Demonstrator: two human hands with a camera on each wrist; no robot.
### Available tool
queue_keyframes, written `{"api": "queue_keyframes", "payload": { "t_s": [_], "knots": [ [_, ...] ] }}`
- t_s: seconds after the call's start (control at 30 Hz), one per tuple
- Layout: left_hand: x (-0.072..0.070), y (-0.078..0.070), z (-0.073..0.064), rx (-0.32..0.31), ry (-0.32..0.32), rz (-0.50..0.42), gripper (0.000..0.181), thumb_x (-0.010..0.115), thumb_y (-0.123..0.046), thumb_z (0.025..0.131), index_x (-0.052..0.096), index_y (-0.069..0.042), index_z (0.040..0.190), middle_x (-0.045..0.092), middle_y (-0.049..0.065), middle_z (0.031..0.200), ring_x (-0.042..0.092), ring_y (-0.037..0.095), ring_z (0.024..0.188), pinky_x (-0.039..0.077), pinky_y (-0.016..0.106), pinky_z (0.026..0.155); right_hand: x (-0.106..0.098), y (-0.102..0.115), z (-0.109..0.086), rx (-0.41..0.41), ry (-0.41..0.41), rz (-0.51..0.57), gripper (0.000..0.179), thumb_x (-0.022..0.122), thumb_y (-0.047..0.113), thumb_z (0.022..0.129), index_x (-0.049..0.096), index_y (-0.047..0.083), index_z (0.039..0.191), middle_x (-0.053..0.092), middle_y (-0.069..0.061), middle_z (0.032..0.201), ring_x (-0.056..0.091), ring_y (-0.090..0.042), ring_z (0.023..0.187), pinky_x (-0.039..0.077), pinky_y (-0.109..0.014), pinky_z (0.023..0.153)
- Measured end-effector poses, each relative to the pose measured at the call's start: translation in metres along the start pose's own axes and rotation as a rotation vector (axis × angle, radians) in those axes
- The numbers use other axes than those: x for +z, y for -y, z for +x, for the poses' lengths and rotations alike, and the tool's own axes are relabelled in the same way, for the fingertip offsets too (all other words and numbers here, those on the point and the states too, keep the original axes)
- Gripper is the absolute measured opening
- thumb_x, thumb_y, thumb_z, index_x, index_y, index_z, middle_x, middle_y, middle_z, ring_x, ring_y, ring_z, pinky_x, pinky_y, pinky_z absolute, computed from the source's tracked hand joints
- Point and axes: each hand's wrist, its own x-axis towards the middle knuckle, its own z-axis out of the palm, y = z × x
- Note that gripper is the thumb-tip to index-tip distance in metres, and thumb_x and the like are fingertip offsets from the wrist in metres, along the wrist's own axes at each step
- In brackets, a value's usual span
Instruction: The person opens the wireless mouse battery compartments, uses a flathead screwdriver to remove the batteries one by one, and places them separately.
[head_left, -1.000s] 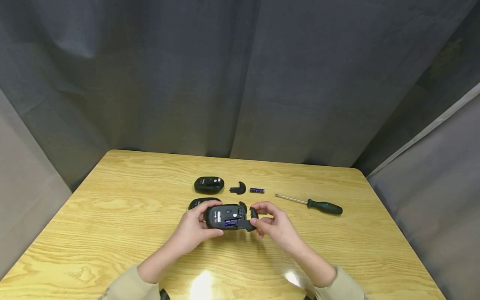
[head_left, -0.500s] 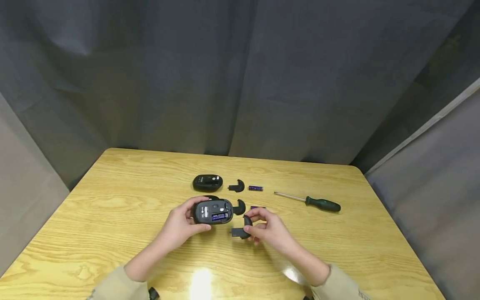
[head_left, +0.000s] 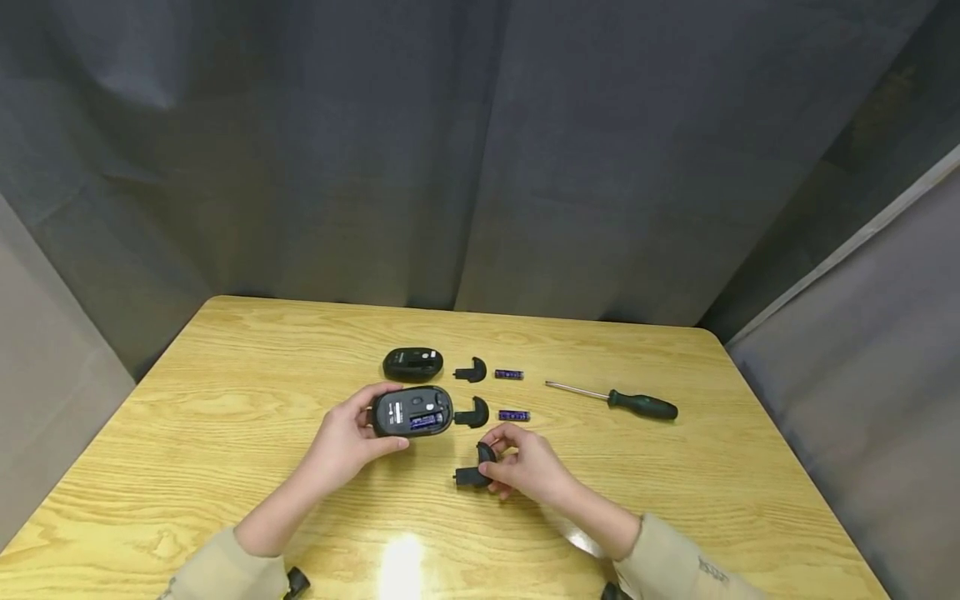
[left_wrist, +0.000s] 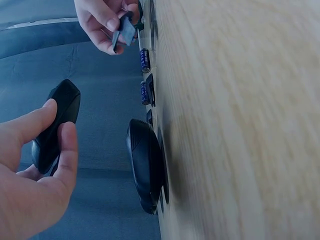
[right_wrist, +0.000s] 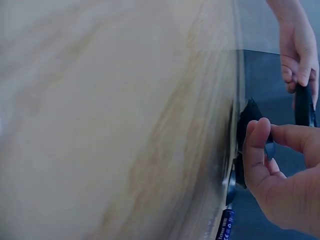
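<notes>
My left hand [head_left: 347,435] grips a black computer mouse [head_left: 395,412] by its left end, underside up and raised above the table. Its battery bay is uncovered, and a purple battery [head_left: 423,422] lies inside. With thumb and fingers, my right hand [head_left: 528,467] pinches a black battery cover [head_left: 470,477], apart from the mouse and to its lower right. The left wrist view shows the held mouse [left_wrist: 62,110] side-on, with another black mouse [left_wrist: 144,165] resting on the tabletop beyond; in the head view the held mouse hides one lying behind it.
Farther back lies a mouse [head_left: 413,363] with its bay uncovered. Two loose covers, one upper [head_left: 471,370] and one lower [head_left: 472,412], lie right of the mice. Beside them are an upper battery [head_left: 509,374] and a lower battery [head_left: 513,415]. A green-handled screwdriver [head_left: 642,406] lies to the right.
The battery cover has come away from the mouse and moved down and left in my right hand. My left hand has carried the mouse left and slightly up in the view.
</notes>
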Motion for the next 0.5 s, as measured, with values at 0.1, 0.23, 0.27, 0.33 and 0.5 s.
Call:
{"api": "queue_keyframes", "payload": {
  "t_s": [0.1,0.23,0.27,0.33,0.5],
  "knots": [
    [-0.001,0.001,-0.001,0.006,0.009,-0.001,0.072,0.083,-0.006,0.067,0.052,-0.018,0.131,0.054,0.019,0.129,0.067,0.021,0.089,0.058,0.024,0.075,0.001,0.009,-0.002,0.001,-0.001,-0.027,0.03,0.069,-0.002,0.081,0.055,-0.005,0.107,0.058,-0.016,0.09,0.065,-0.026,0.057,0.058,-0.037,0.051],
    [-0.002,0.002,-0.001,0.016,0.014,0.004,0.072,0.083,-0.007,0.067,0.052,-0.019,0.131,0.054,0.019,0.129,0.067,0.02,0.088,0.057,0.023,0.074,0.001,0.005,0.001,0.01,0.006,-0.045,0.029,0.069,-0.002,0.081,0.055,-0.006,0.105,0.059,-0.015,0.086,0.065,-0.025,0.056,0.058,-0.038,0.051],
    [-0.002,0.002,0.0,0.017,0.014,0.006,0.072,0.083,-0.007,0.067,0.052,-0.019,0.131,0.054,0.019,0.129,0.067,0.02,0.088,0.057,0.023,0.074,0.001,0.001,0.003,0.009,0.011,-0.044,0.029,0.07,-0.001,0.08,0.055,-0.005,0.105,0.059,-0.014,0.085,0.065,-0.023,0.055,0.058,-0.036,0.05],
    [-0.003,0.002,0.0,0.018,0.012,0.01,0.071,0.083,-0.006,0.067,0.052,-0.019,0.131,0.054,0.019,0.129,0.067,0.02,0.088,0.057,0.023,0.074,0.002,-0.009,0.008,0.011,0.018,-0.048,0.03,0.072,0.0,0.08,0.055,-0.004,0.104,0.06,-0.011,0.083,0.064,-0.018,0.054,0.057,-0.033,0.049],
    [-0.005,0.001,0.0,0.018,0.01,0.03,0.071,0.082,-0.002,0.068,0.052,-0.018,0.131,0.054,0.019,0.13,0.066,0.021,0.089,0.057,0.023,0.075,0.002,-0.009,0.011,-0.009,0.039,-0.129,0.028,0.072,0.002,0.079,0.055,-0.003,0.101,0.059,-0.008,0.074,0.059,-0.014,0.047,0.055,-0.032,0.043]
  ]
}}
